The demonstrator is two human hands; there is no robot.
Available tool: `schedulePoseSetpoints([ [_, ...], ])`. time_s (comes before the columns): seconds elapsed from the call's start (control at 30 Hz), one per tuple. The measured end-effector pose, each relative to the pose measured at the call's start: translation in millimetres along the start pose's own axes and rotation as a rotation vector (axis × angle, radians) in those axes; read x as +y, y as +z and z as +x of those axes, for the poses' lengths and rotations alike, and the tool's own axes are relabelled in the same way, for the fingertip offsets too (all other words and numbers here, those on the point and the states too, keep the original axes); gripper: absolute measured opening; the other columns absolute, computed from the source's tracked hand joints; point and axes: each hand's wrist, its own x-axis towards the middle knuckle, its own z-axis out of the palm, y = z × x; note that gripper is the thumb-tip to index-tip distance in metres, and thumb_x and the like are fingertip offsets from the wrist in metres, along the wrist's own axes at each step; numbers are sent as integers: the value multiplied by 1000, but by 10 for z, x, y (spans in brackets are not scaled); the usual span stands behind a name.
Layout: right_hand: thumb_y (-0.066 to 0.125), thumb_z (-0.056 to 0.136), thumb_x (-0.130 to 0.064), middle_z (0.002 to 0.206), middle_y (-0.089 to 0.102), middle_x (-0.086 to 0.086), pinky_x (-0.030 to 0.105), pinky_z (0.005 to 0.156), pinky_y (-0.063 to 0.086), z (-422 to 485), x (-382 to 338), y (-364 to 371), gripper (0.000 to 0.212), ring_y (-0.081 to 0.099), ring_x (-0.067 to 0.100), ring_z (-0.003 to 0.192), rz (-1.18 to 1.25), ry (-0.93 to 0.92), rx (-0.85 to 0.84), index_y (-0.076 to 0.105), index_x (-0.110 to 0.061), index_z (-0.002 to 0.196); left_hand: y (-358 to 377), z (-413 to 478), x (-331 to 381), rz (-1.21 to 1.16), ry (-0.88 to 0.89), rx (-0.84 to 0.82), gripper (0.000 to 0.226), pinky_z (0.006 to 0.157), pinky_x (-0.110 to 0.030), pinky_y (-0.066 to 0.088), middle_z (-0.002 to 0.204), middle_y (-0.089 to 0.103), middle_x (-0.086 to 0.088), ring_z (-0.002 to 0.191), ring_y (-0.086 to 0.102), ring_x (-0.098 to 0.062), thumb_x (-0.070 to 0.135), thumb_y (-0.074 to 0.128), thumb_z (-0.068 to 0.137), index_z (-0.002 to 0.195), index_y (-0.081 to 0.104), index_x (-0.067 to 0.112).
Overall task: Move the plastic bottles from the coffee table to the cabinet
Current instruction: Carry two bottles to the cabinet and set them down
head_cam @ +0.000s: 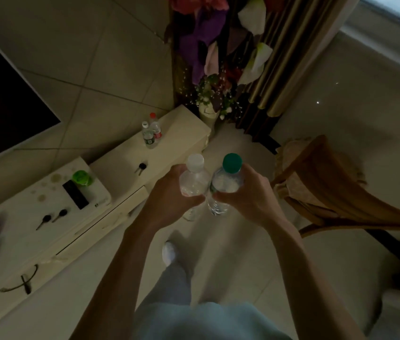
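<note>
Two bottles mid-carry: white-cap bottle (193, 179) w/ left hand (169, 195) fingers clamped round it, green-cap bottle (226, 182) likewise in right hand (248, 195). Beyond fingertips, two bottles (152, 131) already on cabinet (184, 133). Coffee table not visible; remainder unknown.

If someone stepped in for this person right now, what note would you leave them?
Left hand: holding the white-capped bottle.
Right hand: holding the green-capped bottle.
Both bottles are in the air over the floor, just short of the cabinet.
Done: two bottles, a red-capped bottle and a small white-capped bottle, already stand at the cabinet's far end.
Left: set down the two held bottles beside them. The coffee table is out of view, so I cannot tell whether more remain.
</note>
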Motion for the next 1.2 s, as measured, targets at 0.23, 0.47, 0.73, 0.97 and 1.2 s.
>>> schedulePoseSetpoints([
  [0.23, 86, 62, -39, 127, 63, -6, 41, 98, 50, 929, -342, 191, 81, 60, 12, 113, -59, 20, -34, 48, -25, 132, -523, 802, -158, -57, -19, 13, 74, 83, -25, 39, 124, 55, 6, 103, 50, -7, 32, 80, 71, 133, 41, 25],
  [0.47, 86, 64, -38, 125, 63, -7, 33, 92, 49, 1607, -667, 321, 80, 58, 9, 108, -64, 14, -61, 49, -25, 133, -900, 1253, -314, -136, -42, 70, 71, 88, -28, 46, 119, 57, 10, 107, 56, -12, 31, 82, 70, 130, 44, 28],
  [0.73, 86, 64, -38, 121, 65, -5, 34, 92, 50, 2247, -869, 449, 74, 61, 11, 107, -39, -70, -163, 52, -24, 128, -1070, 1634, -476, -155, -109, 197, 74, 90, -28, 44, 114, 54, 16, 108, 55, -10, 31, 83, 68, 130, 43, 33],
  [0.97, 82, 60, -49, 111, 65, -13, 33, 86, 53, 2967, -851, 457, 68, 61, 7, 100, -53, -170, -317, 54, -29, 119, -1075, 2055, -427, -174, -246, 313, 80, 89, -27, 42, 124, 55, 9, 110, 54, -13, 40, 82, 66, 134, 41, 27],
  [1.2, 83, 62, -44, 108, 63, -14, 33, 85, 52, 3811, -826, 243, 67, 61, 10, 100, -122, -296, -429, 53, -27, 119, -914, 2651, -145, -198, -335, 460, 77, 88, -27, 41, 125, 56, 3, 112, 54, -16, 34, 82, 68, 132, 42, 23],
])
